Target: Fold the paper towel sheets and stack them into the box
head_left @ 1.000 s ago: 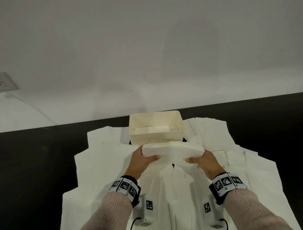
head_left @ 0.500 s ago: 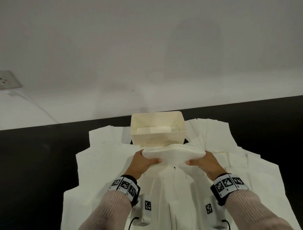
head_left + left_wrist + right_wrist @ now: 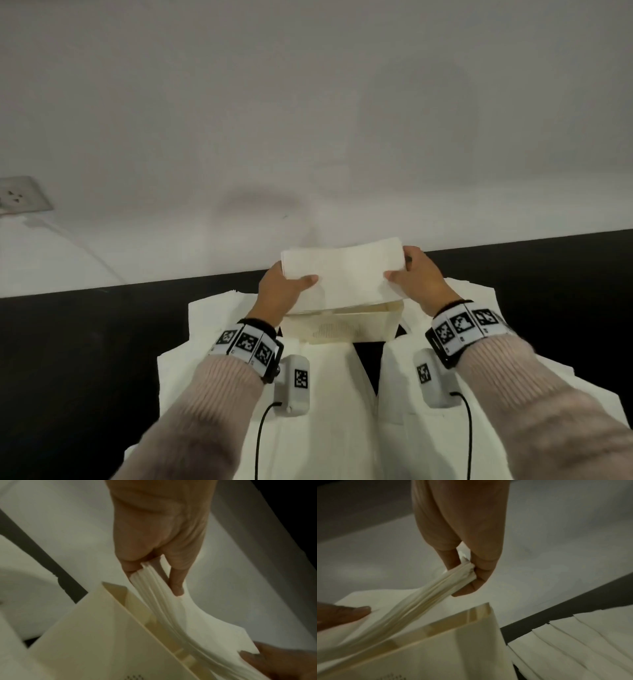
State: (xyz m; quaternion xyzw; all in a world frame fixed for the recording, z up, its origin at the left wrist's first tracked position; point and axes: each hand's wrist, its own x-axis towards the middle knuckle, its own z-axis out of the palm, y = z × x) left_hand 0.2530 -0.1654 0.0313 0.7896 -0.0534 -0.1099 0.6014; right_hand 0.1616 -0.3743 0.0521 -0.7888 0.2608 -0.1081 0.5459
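A folded stack of white paper towel sheets (image 3: 346, 270) hovers over the cream box (image 3: 342, 325), hiding its opening. My left hand (image 3: 282, 291) pinches the stack's left end, thumb on top. My right hand (image 3: 416, 281) pinches the right end the same way. In the left wrist view the folded stack (image 3: 171, 608) slopes down just inside the box's near wall (image 3: 102, 635), held by the left hand (image 3: 154, 568). The right wrist view shows the right hand (image 3: 467, 568) squeezing the stack's end (image 3: 436, 595) above the box's corner (image 3: 481, 612).
Unfolded paper towel sheets (image 3: 322, 411) cover the black table (image 3: 78, 359) around and in front of the box, with overlapping sheets (image 3: 573, 642) at its right. A white wall (image 3: 308, 120) with a socket (image 3: 17, 197) rises behind the table.
Both hands have carried the folded stack forward from in front of the box to above its opening. The stack now covers the box's inside.
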